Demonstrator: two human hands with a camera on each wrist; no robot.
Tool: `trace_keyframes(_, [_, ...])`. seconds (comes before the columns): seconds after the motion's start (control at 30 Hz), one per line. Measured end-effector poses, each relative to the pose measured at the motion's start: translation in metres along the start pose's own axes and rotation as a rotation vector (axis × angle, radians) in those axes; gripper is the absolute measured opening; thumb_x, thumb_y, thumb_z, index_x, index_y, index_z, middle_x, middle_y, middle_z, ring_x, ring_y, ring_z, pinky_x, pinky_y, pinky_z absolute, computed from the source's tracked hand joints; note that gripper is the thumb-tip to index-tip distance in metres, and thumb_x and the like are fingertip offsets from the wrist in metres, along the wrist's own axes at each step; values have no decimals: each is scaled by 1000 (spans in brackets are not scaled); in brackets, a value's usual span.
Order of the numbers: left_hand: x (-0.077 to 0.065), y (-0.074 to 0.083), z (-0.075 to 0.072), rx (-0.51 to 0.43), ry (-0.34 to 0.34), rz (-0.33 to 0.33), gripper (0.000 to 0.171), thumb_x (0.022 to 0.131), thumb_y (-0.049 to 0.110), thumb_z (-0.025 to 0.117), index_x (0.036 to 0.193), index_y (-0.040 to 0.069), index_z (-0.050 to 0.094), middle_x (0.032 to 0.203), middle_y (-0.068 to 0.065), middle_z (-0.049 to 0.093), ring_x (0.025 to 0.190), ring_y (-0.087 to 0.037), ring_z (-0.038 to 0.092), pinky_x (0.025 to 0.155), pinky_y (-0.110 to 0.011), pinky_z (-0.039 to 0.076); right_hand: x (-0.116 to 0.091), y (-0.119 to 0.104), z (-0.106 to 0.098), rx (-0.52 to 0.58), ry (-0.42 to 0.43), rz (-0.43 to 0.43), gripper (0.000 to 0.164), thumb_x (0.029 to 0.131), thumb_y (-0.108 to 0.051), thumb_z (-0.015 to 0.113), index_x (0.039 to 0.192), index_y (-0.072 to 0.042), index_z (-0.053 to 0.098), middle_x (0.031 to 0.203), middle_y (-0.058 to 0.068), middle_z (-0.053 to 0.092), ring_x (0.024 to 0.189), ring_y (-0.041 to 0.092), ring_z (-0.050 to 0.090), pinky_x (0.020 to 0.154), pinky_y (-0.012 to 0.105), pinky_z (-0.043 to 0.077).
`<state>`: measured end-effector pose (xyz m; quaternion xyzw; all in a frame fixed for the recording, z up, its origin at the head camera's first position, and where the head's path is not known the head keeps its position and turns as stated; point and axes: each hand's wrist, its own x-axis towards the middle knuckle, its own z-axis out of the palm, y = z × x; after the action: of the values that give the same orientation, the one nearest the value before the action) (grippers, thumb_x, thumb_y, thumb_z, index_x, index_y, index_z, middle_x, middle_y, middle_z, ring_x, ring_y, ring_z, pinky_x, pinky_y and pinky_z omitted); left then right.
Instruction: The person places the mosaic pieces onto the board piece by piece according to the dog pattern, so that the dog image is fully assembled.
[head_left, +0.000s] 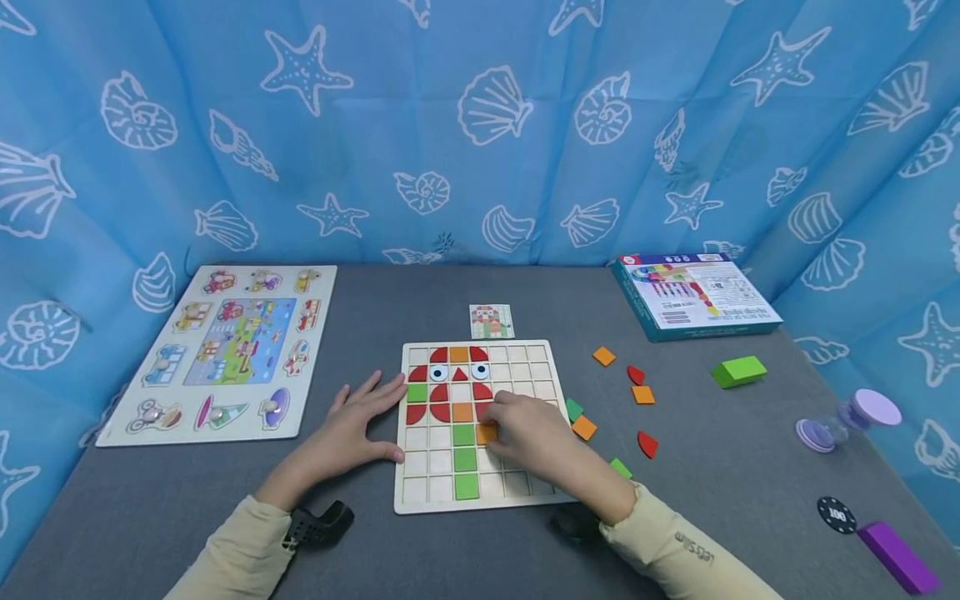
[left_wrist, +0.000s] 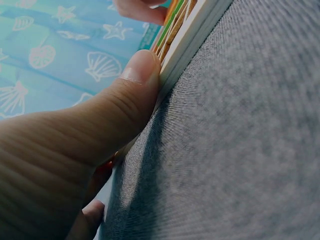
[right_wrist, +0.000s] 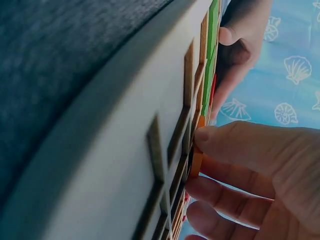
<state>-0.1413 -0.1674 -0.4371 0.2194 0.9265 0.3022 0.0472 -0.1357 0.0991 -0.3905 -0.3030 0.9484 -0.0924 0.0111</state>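
Note:
A white grid board (head_left: 440,486) lies on the grey table, partly filled with red, orange and green pieces and two eye pieces. My left hand (head_left: 352,427) rests at its left edge with fingers spread; in the left wrist view the thumb (left_wrist: 139,70) presses against the board's side. Over the middle of the board, my right hand (head_left: 531,435) pinches an orange square tile (right_wrist: 196,164) between thumb and fingers. That tile sits at a cell right of the column of green squares (head_left: 466,459). The right hand hides some cells behind it.
Loose orange, red and green pieces (head_left: 643,395) lie right of the board. A picture card (head_left: 491,322) is behind it. On the left is a knob puzzle (head_left: 311,350); at right are a box (head_left: 705,296), a green block (head_left: 738,372), a purple block (head_left: 897,557) and an hourglass-like toy (head_left: 847,419).

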Motion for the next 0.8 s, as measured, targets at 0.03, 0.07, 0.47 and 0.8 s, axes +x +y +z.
trace_keyframes(0.03, [0, 0, 0, -2, -1, -1, 97, 59, 58, 69, 139, 18, 33, 145, 2, 26, 136, -29, 9, 102, -58, -3, 0, 0, 0, -3, 1, 2, 25, 71, -24, 73, 94, -15, 68, 83, -5, 59, 71, 7, 53, 58, 22, 44])
trace_keyframes(0.07, [0, 0, 0, -3, 0, -2, 97, 59, 58, 69, 139, 18, 33, 145, 2, 26, 136, -29, 9, 102, -58, -3, 1, -1, 1, -5, 1, 4, 26, 71, -24, 73, 94, -15, 68, 83, -5, 59, 71, 7, 52, 58, 21, 44])
trace_keyframes(0.47, [-1, 0, 1, -4, 4, 6, 96, 59, 57, 69, 139, 17, 33, 145, 2, 26, 136, -29, 9, 101, -59, -3, -26, 27, -18, 12, 86, 161, 24, 69, -26, 75, 91, -16, 68, 82, -5, 59, 66, 7, 51, 54, 23, 42])
trace_keyframes(0.8, [0, 1, -1, -16, 0, 3, 96, 59, 57, 69, 139, 17, 33, 145, 1, 26, 136, -30, 9, 101, -59, -2, -62, 73, -19, 45, 12, 390, 26, 70, -28, 74, 91, -15, 66, 79, -3, 55, 64, 9, 46, 52, 24, 40])
